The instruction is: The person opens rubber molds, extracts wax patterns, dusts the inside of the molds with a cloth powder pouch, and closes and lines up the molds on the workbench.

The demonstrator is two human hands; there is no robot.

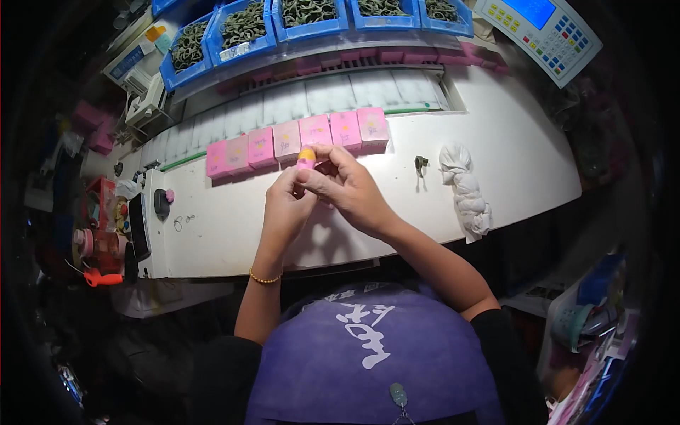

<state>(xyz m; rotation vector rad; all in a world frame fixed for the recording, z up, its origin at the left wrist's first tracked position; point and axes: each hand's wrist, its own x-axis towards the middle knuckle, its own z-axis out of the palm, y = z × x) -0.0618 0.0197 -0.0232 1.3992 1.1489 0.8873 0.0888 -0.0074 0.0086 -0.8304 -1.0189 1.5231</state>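
Note:
My left hand (289,202) and my right hand (350,191) meet above the white bench, just in front of a row of pink blocks (261,147). Both have their fingers bent and pressed together. Between the fingertips shows a small pink and yellow piece (306,157); whether it is a loose thing or a cover on a fingertip, I cannot tell. Anything else within the fingers is hidden. The blocks stand side by side, several with small handwritten marks and some paler than others. A small metal clip-like thing (421,166) lies to the right of my hands.
A twisted white cloth (465,191) lies on the right of the white bench (510,152). Blue bins (309,28) of dark rings line the back, beside a keypad device (542,35). At the left are a phone (139,225) and a small black object (162,204).

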